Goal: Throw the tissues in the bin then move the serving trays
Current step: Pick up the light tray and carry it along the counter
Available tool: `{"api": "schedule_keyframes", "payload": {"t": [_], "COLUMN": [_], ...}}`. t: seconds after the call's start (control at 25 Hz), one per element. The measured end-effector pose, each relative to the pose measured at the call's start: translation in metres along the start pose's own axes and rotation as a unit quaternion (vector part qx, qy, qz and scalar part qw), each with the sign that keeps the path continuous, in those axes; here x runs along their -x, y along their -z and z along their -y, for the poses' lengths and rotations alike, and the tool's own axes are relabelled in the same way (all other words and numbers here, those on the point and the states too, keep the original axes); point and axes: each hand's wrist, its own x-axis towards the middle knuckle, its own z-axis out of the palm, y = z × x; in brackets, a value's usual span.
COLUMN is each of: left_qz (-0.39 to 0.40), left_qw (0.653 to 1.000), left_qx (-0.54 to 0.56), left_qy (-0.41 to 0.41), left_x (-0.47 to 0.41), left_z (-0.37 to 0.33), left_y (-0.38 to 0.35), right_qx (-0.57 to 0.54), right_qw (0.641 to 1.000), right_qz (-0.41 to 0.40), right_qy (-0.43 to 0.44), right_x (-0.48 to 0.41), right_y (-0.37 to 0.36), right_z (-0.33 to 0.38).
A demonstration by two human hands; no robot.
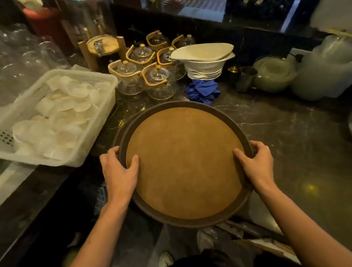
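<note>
A round serving tray (185,164) with a dark rim and a brown cork-like surface sits half on the dark marble counter (289,144), its near edge hanging past the counter's front. My left hand (118,170) grips the tray's left rim, thumb on the brown surface. My right hand (256,160) grips the right rim the same way. The tray carries nothing. No tissues or bin can be made out in view.
A white plastic basket (48,119) of white cups stands at the left. Behind the tray are several glass teapots (144,72), stacked white bowls (204,60), a blue cloth (203,90) and pale green ceramic pots (274,73). Glassware fills the far left.
</note>
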Motion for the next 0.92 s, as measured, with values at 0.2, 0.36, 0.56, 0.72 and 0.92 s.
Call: {"api": "schedule_keyframes", "payload": {"t": [0.2, 0.36, 0.56, 0.72, 0.92], "left_qz": [-0.039, -0.082, -0.157, -0.182, -0.187], "left_qw": [0.996, 0.984, 0.961, 0.952, 0.945], "left_qx": [0.002, 0.003, 0.021, 0.027, 0.019], "left_qy": [0.082, 0.159, 0.226, 0.245, 0.267], "left_x": [0.013, 0.022, 0.025, 0.016, 0.007], "left_z": [0.007, 0.014, 0.018, 0.020, 0.028], "left_y": [-0.026, -0.052, -0.065, -0.070, -0.089], "right_qx": [0.015, 0.018, 0.043, 0.053, 0.067], "right_qw": [0.996, 0.987, 0.971, 0.964, 0.957], "right_qz": [0.080, 0.151, 0.222, 0.243, 0.253], "right_qy": [0.020, 0.041, 0.077, 0.098, 0.122], "right_x": [-0.048, -0.089, -0.122, -0.140, -0.160], "right_y": [-0.019, -0.039, -0.075, -0.099, -0.118], "right_z": [0.001, 0.000, 0.006, 0.016, 0.020]}}
